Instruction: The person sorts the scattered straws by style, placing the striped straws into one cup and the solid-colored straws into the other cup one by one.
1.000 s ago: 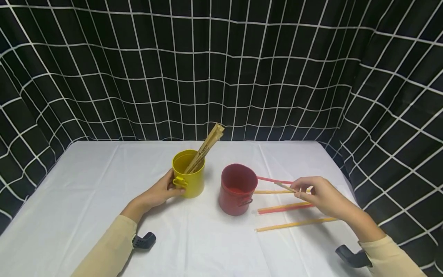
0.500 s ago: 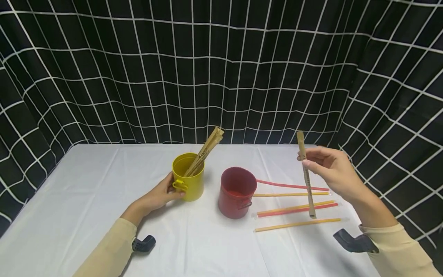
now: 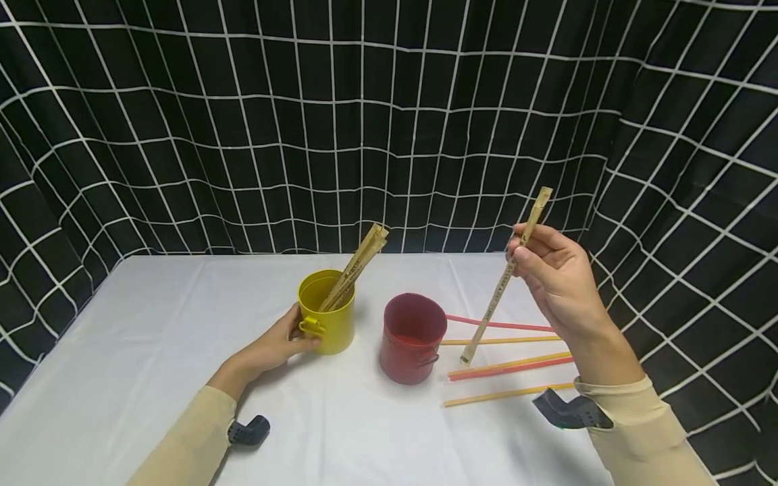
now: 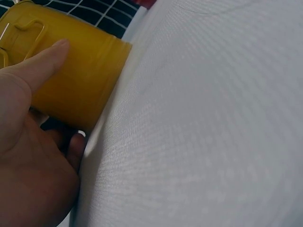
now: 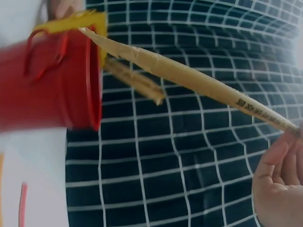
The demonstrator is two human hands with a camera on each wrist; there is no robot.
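Note:
In the head view my left hand (image 3: 267, 347) grips a small yellow pail (image 3: 337, 331) standing upright on the white cloth. The thumb lies along its side by the handle lug; the other fingers are mostly hidden behind it. Several paper-wrapped straws (image 3: 358, 266) lean out of that pail to the right. Raised over the table's right part, my right hand (image 3: 556, 280) pinches one brown paper-wrapped straw (image 3: 495, 300) between thumb and fingers, tilted with its lower end toward a red pail (image 3: 406, 358). No straws show inside the red pail, which stands between the hands.
Right of the red pail lie several straws in clear wrap: a red straw (image 3: 504, 325), an orange straw (image 3: 486, 341), an orange and red pair (image 3: 510, 368), and another orange straw (image 3: 510, 395) in front. A black gridded curtain (image 3: 377, 135) hangs behind the table.
My right hand has lifted the paper-wrapped straw from low over the clear-wrapped straws, then moved up and left, with the straw's lower end swinging left. The left hand stays on the yellow pail.

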